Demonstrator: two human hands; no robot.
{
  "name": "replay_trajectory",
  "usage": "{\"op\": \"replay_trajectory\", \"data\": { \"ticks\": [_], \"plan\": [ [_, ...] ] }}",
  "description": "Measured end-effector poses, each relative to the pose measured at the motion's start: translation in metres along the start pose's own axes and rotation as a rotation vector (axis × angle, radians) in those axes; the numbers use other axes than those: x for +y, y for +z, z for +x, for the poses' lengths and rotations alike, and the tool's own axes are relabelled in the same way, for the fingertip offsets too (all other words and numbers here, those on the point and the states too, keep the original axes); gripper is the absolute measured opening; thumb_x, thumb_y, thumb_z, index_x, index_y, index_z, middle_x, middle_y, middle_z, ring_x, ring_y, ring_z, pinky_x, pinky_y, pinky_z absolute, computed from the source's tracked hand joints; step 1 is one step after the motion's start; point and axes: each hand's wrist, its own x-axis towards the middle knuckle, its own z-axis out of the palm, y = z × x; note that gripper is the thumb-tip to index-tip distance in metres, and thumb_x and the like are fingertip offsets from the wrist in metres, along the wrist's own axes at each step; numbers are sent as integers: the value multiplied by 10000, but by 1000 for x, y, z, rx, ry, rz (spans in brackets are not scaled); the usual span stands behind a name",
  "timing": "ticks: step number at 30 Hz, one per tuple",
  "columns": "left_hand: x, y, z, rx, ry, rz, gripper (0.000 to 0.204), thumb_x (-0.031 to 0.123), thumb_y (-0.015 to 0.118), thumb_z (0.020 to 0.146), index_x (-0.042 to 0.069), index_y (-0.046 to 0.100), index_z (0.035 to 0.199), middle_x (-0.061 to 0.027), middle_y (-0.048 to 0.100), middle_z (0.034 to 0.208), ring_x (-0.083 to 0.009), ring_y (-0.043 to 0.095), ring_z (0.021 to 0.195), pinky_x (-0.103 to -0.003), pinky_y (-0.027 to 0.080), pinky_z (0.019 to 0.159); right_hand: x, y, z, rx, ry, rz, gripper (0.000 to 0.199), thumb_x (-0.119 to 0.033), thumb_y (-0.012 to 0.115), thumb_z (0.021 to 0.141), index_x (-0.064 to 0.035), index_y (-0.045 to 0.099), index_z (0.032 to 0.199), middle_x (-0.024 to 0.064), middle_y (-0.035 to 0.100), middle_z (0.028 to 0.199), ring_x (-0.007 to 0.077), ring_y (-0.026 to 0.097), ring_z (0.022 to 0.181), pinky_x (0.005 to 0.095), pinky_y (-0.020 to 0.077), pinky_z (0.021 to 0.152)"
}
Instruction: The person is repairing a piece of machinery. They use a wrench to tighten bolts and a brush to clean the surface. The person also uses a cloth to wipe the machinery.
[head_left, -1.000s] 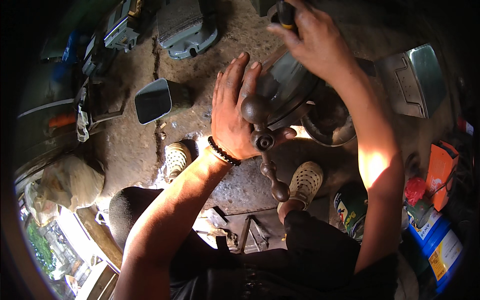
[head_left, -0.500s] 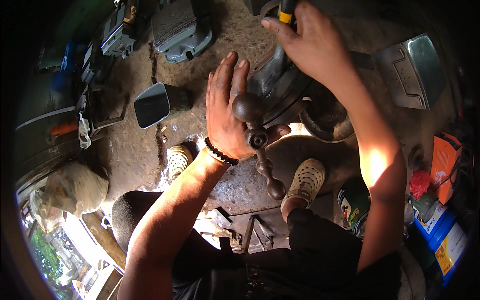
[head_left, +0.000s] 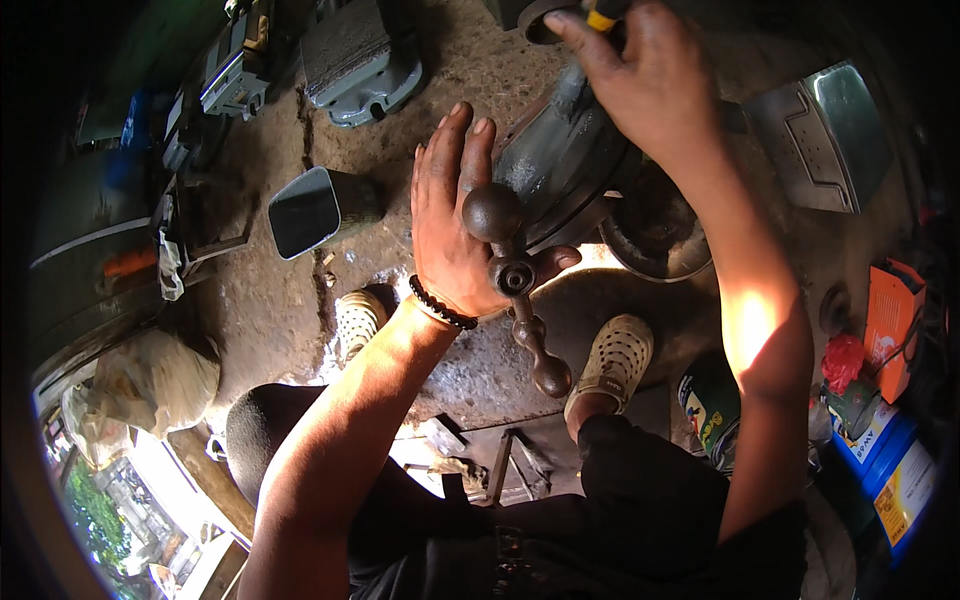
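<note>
Brush (head_left: 569, 94) with yellow-banded dark handle on dark grey, rounded metal housing (head_left: 545, 170): work looks partway

Right hand (head_left: 660, 85) pinches the brush handle between thumb and fingers; the grey working end seems to touch the housing's upper far side. Left hand (head_left: 447, 225) is spread flat, fingers nearly straight, thumb out to the right, behind a brown, ball-ended metal crank handle (head_left: 513, 277); whether the palm touches it is hidden. Housing sits between the two hands, ahead of the person's cream perforated clogs (head_left: 612, 362), over dusty brown floor (head_left: 250, 320); can't make out its support.

Progress, judged midway: pale streaky patches cross the housing's upper face, so that area is probably gone over at least once. Lower rim and right flank look dark and plain, likely left to do, though shadow makes this unsure. Part under the right hand: can't tell. Crank handle shows no streaks, probably unbrushed. Round, dark metal dish-like part (head_left: 655, 235) beside the housing shows no clear brush marks either.
</note>
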Motion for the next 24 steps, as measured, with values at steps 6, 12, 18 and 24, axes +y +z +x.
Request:
{"op": "replay_trajectory", "data": {
  "ticks": [6,12,18,24],
  "plan": [
    [0,5,3,39,36,-19,1173,763,735,690,-54,392,1458,-359,354,1494,-553,412,1336,-661,334,1078,-11,31,-11,178,-287,189,413,-408,753,920,-30,605,994,79,619,749,198,607,689,344,497,640],
    [-1,3,1,70,43,-26,1171,766,731,693,-54,393,1457,-362,366,1483,-549,426,1320,-658,342,1075,5,-12,10,255,-81,-112,209,-139,700,941,-47,542,840,65,581,733,181,558,608,318,503,603],
    [-1,5,3,67,52,-7,1168,771,727,688,-50,402,1453,-353,372,1488,-541,430,1329,-662,337,1080,-32,-2,-21,-116,-20,59,204,-209,647,984,-81,512,901,44,504,713,153,487,630,255,443,565],
    [4,2,2,67,-39,-72,1164,762,739,674,-25,410,1465,-325,377,1505,-529,417,1358,-677,312,1099,-7,-11,33,153,-86,-376,245,-159,678,942,46,580,1034,229,653,942,368,659,802,430,541,705]
  ]
}}
